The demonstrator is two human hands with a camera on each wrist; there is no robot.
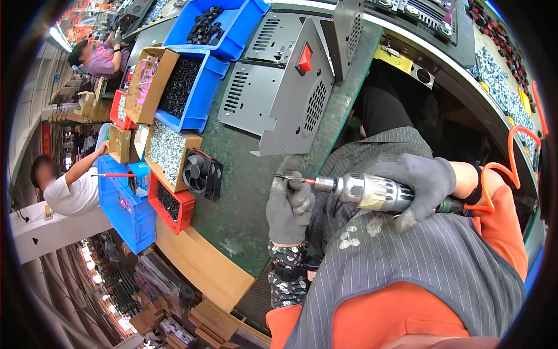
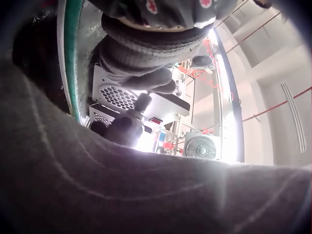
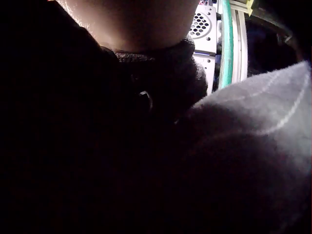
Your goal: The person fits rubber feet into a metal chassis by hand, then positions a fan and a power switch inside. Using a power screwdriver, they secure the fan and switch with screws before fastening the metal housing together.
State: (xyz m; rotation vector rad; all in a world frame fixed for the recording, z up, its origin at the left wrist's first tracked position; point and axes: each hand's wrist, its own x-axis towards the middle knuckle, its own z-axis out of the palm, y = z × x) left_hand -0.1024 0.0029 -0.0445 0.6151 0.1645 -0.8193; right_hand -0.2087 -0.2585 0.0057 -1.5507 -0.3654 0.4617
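Screwdriver (image 1: 375, 193) points toward nine o'clock, the right hand (image 1: 423, 181) curled round its body. At its tip the left hand (image 1: 290, 206) pinches a small piece (image 1: 283, 177); black fan (image 1: 201, 174), ten o'clock.

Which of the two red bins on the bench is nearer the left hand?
The red bin of small black pieces, beside the black fan; the farther red bin holds pale pieces.

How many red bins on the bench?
2: one with small dark parts, beside the black fan; one with pale parts, beside the cardboard box of pink pieces. Others could be hidden.
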